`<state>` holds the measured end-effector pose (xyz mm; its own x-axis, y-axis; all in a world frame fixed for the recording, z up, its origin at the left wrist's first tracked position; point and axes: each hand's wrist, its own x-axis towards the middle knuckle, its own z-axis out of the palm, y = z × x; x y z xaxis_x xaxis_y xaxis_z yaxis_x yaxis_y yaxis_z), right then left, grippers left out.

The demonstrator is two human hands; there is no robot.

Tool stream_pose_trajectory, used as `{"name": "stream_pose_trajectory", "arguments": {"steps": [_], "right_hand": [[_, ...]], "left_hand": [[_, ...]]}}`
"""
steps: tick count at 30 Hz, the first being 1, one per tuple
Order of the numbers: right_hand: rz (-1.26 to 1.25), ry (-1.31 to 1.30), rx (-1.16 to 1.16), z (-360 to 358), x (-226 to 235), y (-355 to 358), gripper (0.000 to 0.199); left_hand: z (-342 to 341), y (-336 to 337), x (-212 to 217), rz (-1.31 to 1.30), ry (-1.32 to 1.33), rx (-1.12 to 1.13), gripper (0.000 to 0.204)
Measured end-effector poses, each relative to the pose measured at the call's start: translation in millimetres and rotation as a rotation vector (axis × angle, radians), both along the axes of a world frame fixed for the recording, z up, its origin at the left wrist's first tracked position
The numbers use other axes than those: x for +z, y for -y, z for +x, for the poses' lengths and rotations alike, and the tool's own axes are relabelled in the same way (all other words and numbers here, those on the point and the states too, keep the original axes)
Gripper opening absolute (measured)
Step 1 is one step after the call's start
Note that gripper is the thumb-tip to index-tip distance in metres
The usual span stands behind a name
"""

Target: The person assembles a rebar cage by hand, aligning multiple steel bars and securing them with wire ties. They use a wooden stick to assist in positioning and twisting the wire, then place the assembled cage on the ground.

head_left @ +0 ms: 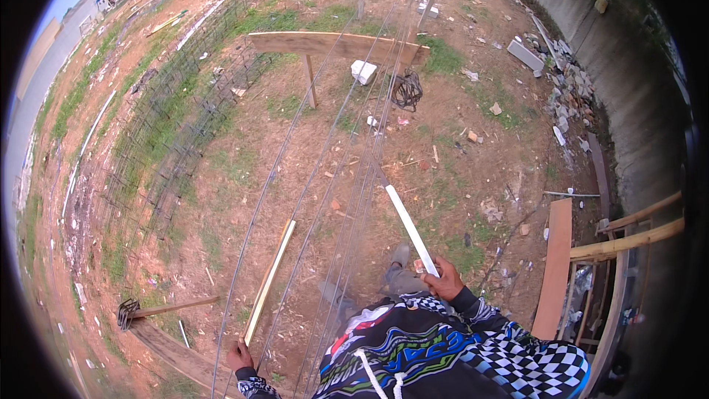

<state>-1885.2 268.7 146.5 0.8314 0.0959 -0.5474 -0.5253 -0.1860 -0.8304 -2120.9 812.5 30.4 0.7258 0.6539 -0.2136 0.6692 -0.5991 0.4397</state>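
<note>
Several long thin steel rods (295, 114) run from the far end toward me, passing between my hands at about waist height. My right hand (444, 281) is wrapped round the near end of a white bar (406, 222). Its far end narrows to a dark tip at the bundled rods; whether it touches them I cannot tell. A small reddish piece (419, 266) shows beside my right fingers. At lower left, my left hand (240, 356) is closed at the lower end of a pale wooden strip (271, 281), close beside the outermost rod.
A wooden plank on posts (325, 43) stands ahead, with a coil of dark wire (407, 91) under the rods. A plank support (159, 347) stands lower left. Tied steel frames (173, 118) lie left. To the right are a board (555, 266), timber poles (628, 242), rubble and a concrete wall (591, 22).
</note>
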Motion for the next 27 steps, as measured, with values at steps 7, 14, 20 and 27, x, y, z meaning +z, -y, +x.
{"name": "stream_pose_trajectory", "arguments": {"steps": [7, 14, 20, 27], "right_hand": [[-0.047, 0.025, -0.057, 50.9, -12.0, 103.8, 0.033], [-0.056, -0.01, -0.122, 112.3, -16.4, 220.5, 0.034], [0.099, -0.108, -0.376, 175.8, -18.3, 290.2, 0.03], [0.175, -0.122, -0.509, 320.2, -61.3, 367.8, 0.023]], "left_hand": [[140.6, 72.9, 11.7, 0.01, -0.014, -0.002, 0.048], [322.8, 167.7, 14.0, 0.047, 0.145, -0.037, 0.045], [491.5, 255.3, 24.3, 0.139, 0.358, -0.22, 0.039], [699.0, 368.8, 49.9, -0.076, 0.471, -0.284, 0.036]]}}
